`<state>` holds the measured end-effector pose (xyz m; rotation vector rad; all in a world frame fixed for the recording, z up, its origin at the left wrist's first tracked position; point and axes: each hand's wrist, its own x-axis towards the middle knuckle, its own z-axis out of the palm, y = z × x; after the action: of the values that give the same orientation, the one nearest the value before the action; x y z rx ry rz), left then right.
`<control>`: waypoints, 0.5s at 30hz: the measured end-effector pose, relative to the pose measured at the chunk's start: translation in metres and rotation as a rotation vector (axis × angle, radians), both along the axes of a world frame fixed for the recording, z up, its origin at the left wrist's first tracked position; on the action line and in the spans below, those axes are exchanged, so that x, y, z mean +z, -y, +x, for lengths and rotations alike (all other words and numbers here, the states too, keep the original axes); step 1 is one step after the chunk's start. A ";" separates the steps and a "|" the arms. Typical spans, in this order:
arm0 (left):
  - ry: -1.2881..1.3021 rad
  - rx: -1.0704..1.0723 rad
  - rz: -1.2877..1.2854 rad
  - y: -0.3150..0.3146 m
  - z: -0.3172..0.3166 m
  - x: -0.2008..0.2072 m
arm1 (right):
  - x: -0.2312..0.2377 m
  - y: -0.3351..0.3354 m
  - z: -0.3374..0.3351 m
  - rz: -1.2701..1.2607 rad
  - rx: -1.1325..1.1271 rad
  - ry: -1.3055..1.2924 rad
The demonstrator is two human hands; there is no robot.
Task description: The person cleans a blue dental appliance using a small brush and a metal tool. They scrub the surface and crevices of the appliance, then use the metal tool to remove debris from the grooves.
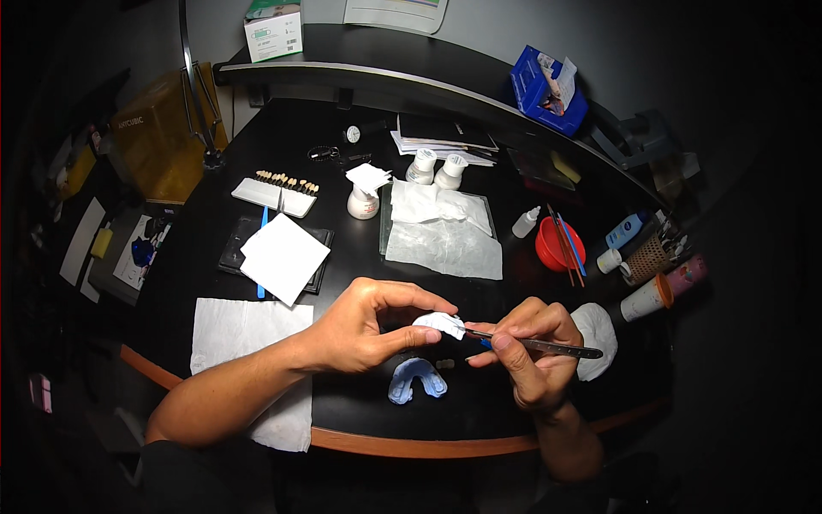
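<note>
My left hand (355, 330) pinches a small white dental cast (442, 323) between thumb and fingers above the desk's front part. In my right hand (538, 343) lies a slim hand tool with a dark dotted handle (565, 349), held like a pen. Its thin tip reaches the right side of the cast; the exact kind of tip is too small to make out. A bit of blue shows beside the right fingers. Below the hands, a blue horseshoe-shaped dental model (417, 381) rests on the black desk, with a small pale piece (444, 364) near it.
White paper sheets (253, 338) lie under my left forearm. Crumpled white tissue (595, 343) sits beside my right hand. Farther back are a tooth shade guide (274, 197), white jars (421, 167), a tissue-covered glass slab (441, 244), a red bowl with brushes (558, 244) and a dropper bottle (526, 223).
</note>
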<state>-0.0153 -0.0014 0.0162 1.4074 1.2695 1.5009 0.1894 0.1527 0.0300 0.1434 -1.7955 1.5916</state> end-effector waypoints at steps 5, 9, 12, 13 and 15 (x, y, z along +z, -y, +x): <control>-0.004 -0.005 -0.006 0.001 -0.001 -0.001 | 0.002 -0.001 -0.001 0.069 -0.020 0.045; 0.038 -0.007 -0.018 0.002 0.001 0.000 | 0.001 0.001 0.000 0.054 -0.025 0.046; 0.045 -0.006 -0.002 0.002 0.002 0.000 | 0.002 0.001 0.002 -0.013 0.004 0.009; 0.035 -0.004 0.001 0.001 0.001 -0.001 | 0.001 0.001 0.001 -0.013 0.003 0.008; 0.026 0.002 0.003 0.002 0.001 -0.002 | -0.001 -0.001 0.000 -0.014 0.006 0.008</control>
<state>-0.0145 -0.0033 0.0139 1.3849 1.2540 1.5188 0.1897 0.1534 0.0292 0.1356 -1.7912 1.6107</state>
